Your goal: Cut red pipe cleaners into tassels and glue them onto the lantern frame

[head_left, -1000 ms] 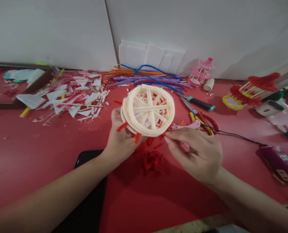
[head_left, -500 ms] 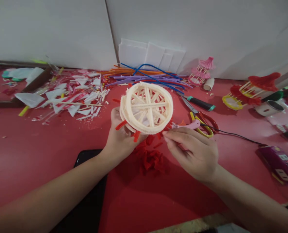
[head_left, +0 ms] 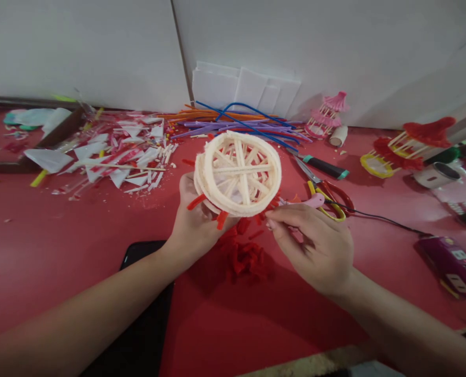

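Observation:
A round cage [head_left: 244,170] of cream fuzzy pipe cleaners, with crossed spokes inside a thick ring, is held up over the table. My left hand [head_left: 197,214] is closed around its left side and underside, fingers mostly hidden behind it. Short red pipe cleaner pieces [head_left: 196,202] stick out around its lower rim. At the lower right of that rim my right hand [head_left: 315,241] pinches with thumb and forefinger at a red pipe cleaner piece [head_left: 259,218], largely covered by the fingertips. Below lies a heap of cut red pieces [head_left: 248,259] on the red table.
Scissors [head_left: 323,193], a black-and-teal handled tool [head_left: 325,167] and a pink tool [head_left: 314,201] lie right. A cord runs to a purple power strip [head_left: 451,267]. Scraps [head_left: 119,152], loose pipe cleaners [head_left: 236,125] and small pagoda models [head_left: 327,118] line the back. A black phone-like slab [head_left: 139,314] lies left.
My right thumb has drawn back slightly from the forefinger, and the hand has shifted a touch rightward at the rim. The cage and my left hand have barely moved.

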`<state>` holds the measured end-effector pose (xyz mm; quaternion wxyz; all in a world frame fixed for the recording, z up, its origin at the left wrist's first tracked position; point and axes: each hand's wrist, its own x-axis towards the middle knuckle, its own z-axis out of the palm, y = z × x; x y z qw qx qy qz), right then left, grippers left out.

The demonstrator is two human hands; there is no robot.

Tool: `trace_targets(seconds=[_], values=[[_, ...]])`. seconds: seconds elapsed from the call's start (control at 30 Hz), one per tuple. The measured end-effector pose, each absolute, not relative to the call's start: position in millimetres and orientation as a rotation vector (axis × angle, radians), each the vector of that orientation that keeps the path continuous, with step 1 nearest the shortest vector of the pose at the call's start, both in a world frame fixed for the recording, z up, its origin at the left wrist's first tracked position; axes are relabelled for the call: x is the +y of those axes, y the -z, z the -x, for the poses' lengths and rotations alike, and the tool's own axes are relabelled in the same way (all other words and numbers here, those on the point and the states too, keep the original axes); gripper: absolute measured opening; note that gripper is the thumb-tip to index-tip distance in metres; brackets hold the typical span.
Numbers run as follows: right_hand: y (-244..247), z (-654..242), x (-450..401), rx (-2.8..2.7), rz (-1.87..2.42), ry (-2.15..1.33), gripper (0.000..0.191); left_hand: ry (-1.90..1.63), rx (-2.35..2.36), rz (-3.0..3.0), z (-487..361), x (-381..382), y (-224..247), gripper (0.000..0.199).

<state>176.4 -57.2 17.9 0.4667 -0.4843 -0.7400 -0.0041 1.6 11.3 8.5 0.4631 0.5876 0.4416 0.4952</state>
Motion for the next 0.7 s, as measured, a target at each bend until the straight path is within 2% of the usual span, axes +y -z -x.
trace_targets(seconds=[0.7], values=[[-17.5, -171.5, -57.4, -1.768, 1.164, -0.032, 0.023, -1.201, 1.066, -1.435, -4.3, 13.1, -11.8, 0.068]])
